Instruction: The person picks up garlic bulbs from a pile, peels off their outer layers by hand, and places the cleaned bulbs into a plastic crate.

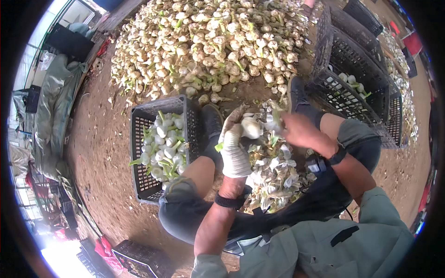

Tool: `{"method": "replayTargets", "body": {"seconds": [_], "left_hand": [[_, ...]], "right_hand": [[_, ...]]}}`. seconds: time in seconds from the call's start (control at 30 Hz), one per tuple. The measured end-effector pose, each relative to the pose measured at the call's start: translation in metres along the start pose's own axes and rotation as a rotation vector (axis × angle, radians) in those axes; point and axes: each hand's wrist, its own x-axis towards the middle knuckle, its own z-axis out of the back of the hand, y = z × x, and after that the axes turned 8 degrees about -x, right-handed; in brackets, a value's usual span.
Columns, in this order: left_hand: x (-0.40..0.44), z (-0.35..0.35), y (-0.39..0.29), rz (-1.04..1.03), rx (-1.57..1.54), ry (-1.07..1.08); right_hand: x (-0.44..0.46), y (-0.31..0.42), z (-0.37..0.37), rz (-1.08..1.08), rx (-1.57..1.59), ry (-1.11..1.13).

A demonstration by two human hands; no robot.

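Note:
My left hand [235, 143], in a white knitted glove, is closed around a garlic bulb [251, 128]. A green stalk [219, 147] shows at the glove's outer side. Just right of the bulb is my bare right hand [299, 130], its fingers curled and smeared by motion. Pale blur at its fingertips may be garlic skin; I cannot make it out. Below both hands, between my legs, lies a heap of peeled-off garlic skins [273, 178]. To the left, a black plastic crate [140, 189] holds several cleaned white bulbs with short green stalks [164, 146].
A large pile of unpeeled garlic [208, 46] covers the ground ahead. Black crates [352, 58] stand at the right, with several white bulbs [347, 81] inside. Another crate [139, 259] is at the lower left. Grey-green sheeting [53, 106] lines the left side.

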Motion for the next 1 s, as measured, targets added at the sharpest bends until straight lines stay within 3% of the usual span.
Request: {"method": "replayTargets", "body": {"seconds": [0.03,0.1,0.2,0.37,0.43,0.47,0.57,0.6,0.77,0.87,1.0], "left_hand": [[0.003,0.003,0.003,-0.025,-0.017,0.035],[0.002,0.013,0.002,0.025,-0.038,0.067],[0.001,0.014,0.003,0.041,0.083,0.024],[0.002,0.010,0.031,-0.026,0.269,0.039],[-0.001,0.008,0.035,0.039,0.248,0.010],[-0.002,0.004,0.031,0.089,0.187,0.002],[-0.006,0.000,0.021,0.187,0.048,-0.006],[-0.005,0.000,0.019,0.181,0.055,0.008],[-0.004,-0.003,0.019,0.069,0.012,-0.096],[-0.002,0.009,0.029,0.034,0.210,-0.103],[0.000,0.016,0.037,-0.001,0.256,-0.062]], "right_hand": [[-0.012,0.012,-0.002,0.056,-0.184,0.058],[-0.019,0.024,-0.002,0.171,-0.262,-0.015],[-0.019,0.034,0.009,0.222,0.383,-0.057],[-0.016,0.049,0.003,0.225,0.221,-0.262],[-0.011,0.041,-0.010,0.385,0.279,-0.464],[-0.013,0.035,-0.006,0.347,0.323,-0.302],[-0.014,0.030,-0.004,0.161,0.479,-0.201],[-0.013,0.035,0.001,0.160,0.660,-0.234],[-0.022,0.044,0.001,0.223,0.409,-0.410],[-0.024,0.054,0.001,0.278,0.166,-0.435],[-0.021,0.052,-0.007,0.371,0.130,-0.477]]}}
